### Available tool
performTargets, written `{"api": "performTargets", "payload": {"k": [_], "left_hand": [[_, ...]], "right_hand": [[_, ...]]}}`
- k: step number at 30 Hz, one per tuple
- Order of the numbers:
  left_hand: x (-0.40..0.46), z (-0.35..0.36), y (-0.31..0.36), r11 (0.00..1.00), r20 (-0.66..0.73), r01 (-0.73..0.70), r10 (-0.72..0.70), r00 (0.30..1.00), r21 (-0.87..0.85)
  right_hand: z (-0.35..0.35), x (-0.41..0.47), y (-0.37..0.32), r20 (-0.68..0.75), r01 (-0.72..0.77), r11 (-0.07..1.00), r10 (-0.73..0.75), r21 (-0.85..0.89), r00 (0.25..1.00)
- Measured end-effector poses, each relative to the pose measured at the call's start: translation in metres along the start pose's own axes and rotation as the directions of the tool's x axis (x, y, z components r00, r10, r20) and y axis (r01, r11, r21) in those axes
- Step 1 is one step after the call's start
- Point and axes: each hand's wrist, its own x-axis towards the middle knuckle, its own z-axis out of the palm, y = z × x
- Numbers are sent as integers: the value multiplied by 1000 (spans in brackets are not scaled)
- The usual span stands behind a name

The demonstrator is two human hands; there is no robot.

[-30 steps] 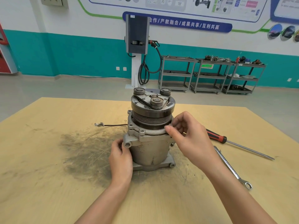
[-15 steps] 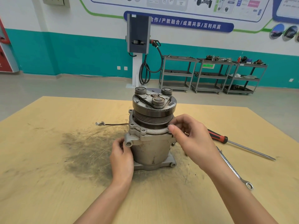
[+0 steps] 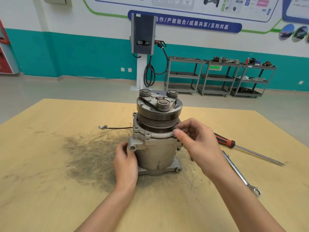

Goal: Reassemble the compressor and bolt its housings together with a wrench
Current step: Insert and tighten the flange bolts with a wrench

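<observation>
Head view: the compressor (image 3: 156, 141) stands upright on the wooden table (image 3: 50, 181). My left hand (image 3: 125, 164) grips its body below the flange. My right hand (image 3: 199, 144) pinches a small bolt (image 3: 176, 128) at the flange's edge. The wrench (image 3: 240, 174) lies beside a red-handled screwdriver (image 3: 247, 150), to my right.

wall (image 3: 83, 52): teal below, white above | floor (image 3: 66, 87): grey | shelf carts (image 3: 217, 76): three
</observation>
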Motion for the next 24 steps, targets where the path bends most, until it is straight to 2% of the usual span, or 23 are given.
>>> {"api": "performTargets", "payload": {"k": [5,11,14,18,22,24], "left_hand": [[1,2,0,1000,-14,-9,9,1000,8],[0,1,0,1000,-17,-13,13,1000,7],[1,1,-1,1000,-16,-10,10,1000,4],[1,1,-2,1000,-13,-5,5,1000,3],[0,1,-1,1000,-9,-11,11,1000,4],[0,0,-1,1000,-10,-13,13,1000,11]], "right_hand": [[9,2,0,-130,4,999,-9,-41,991],[-1,0,-1,22,-4,998,3,59,1000],[3,1,-1,-41,-18,996,21,83,999],[9,2,0,-135,-14,1000,15,13,991],[1,-1,-1,-1,-27,998,27,64,1000],[-1,-1,-1,15,-32,995,31,99,999]]}}
